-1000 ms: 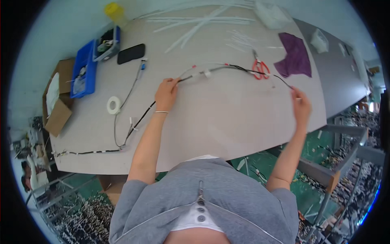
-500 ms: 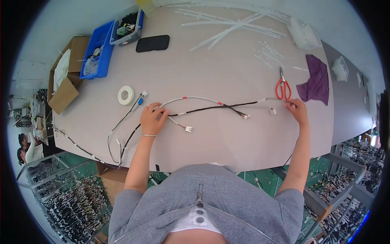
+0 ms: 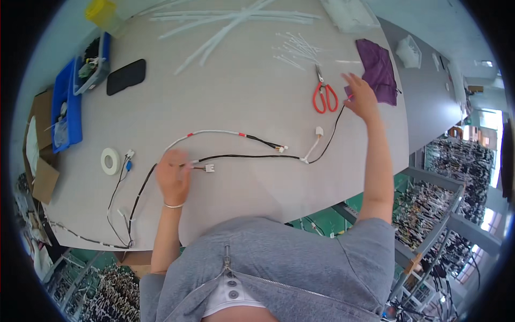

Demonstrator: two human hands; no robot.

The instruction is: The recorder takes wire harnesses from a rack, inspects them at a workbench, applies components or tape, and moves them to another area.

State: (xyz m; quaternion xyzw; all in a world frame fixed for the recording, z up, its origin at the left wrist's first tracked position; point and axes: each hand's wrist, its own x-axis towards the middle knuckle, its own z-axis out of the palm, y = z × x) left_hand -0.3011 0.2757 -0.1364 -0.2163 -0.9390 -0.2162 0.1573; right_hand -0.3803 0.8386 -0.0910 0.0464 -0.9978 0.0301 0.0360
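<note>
Right hand (image 3: 362, 99) has apparently stretched the harness (image 3: 257, 156) farther.

Head camera looks steeply down on the table (image 3: 257, 80)

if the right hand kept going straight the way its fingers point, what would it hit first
Most likely the purple cloth. The right hand holds the black cable end and its fingers point up and away across the table, with the cloth lying just beyond them. The red scissors lie off to its left, outside that line.

red scissors (image 3: 324, 96), purple cloth (image 3: 377, 69) — tape roll (image 3: 111, 161)
</note>
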